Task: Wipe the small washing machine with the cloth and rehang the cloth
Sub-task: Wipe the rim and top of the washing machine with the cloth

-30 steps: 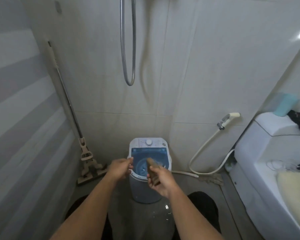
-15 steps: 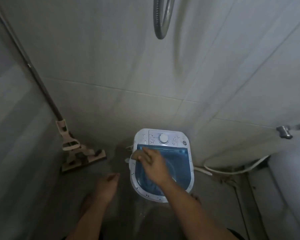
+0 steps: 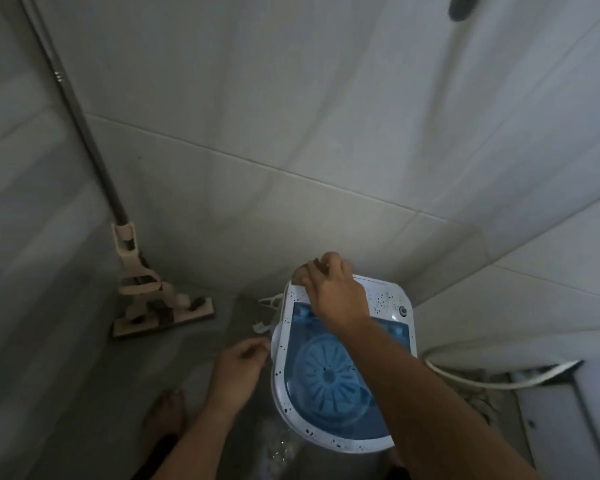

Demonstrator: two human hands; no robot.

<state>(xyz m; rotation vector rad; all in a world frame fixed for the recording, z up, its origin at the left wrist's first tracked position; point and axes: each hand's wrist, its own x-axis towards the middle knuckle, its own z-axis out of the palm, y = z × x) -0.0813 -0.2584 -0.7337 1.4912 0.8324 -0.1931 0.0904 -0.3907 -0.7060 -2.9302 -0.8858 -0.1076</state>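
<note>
"What are the fingers doing?"

"The right hand [image 3: 336, 292] is bunched around a small brownish cloth [image 3: 300, 271], pressing it on the far left corner of the washing machine [image 3: 343, 368]. The left hand [image 3: 238, 372] hangs loosely curled just beside the machine's left wall, gripping nothing I can see."

"And the cloth, how will it handle?"

"Soft and limp, I'd say, likely damp, so wadding it in the palm suits wiping; for rehanging, pinch a corner. The machine looks light plastic and might skid on the wet floor [image 3: 201, 341] unless steadied by its rim."

"Any writing?"

"Only specks on the white rim and a round button at the far right corner. Nothing legible. A mop [image 3: 153, 299] leans left of the machine."
</note>
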